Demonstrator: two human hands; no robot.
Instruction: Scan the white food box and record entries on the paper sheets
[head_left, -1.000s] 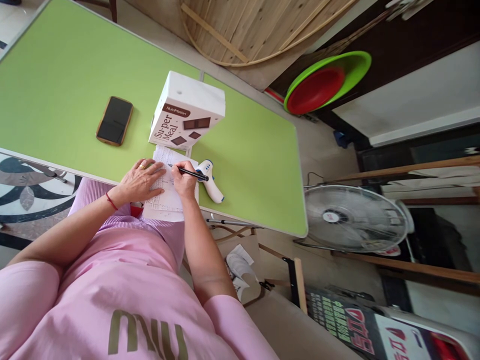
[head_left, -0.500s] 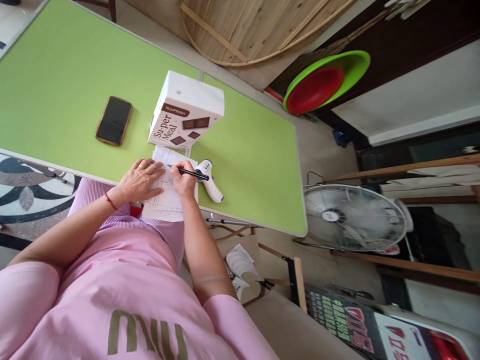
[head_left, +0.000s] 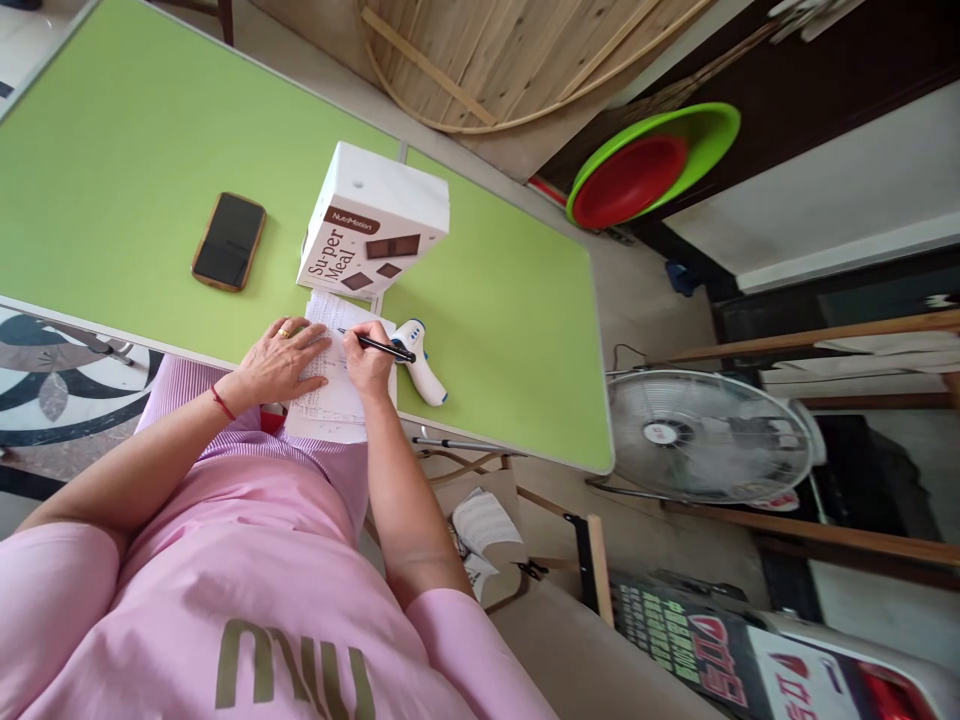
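Observation:
My right hand (head_left: 367,362) grips a black pen (head_left: 384,347), its tip at a sheet of paper (head_left: 341,390) covered in handwriting. The paper lies at the edge of the green table and overhangs it toward my lap. My left hand (head_left: 281,360) rests flat on the paper's left side, fingers stretched out, with a ring on one finger. Just right of the writing hand lies a white and blue handheld thermometer-like device (head_left: 420,365). Behind the paper stands a white "Su-per Meal" box (head_left: 382,225).
A phone in a brown case (head_left: 229,242) lies on the green table (head_left: 510,330), left of the box. Beyond the table's right edge is a floor fan (head_left: 705,435). Green and red basins (head_left: 637,175) lean near the wall, beside a round wooden board (head_left: 517,60). Papers (head_left: 484,530) lie on a chair below.
The pen has shifted very slightly in my right hand's grip, its back end a little to the left. My left hand stays in place.

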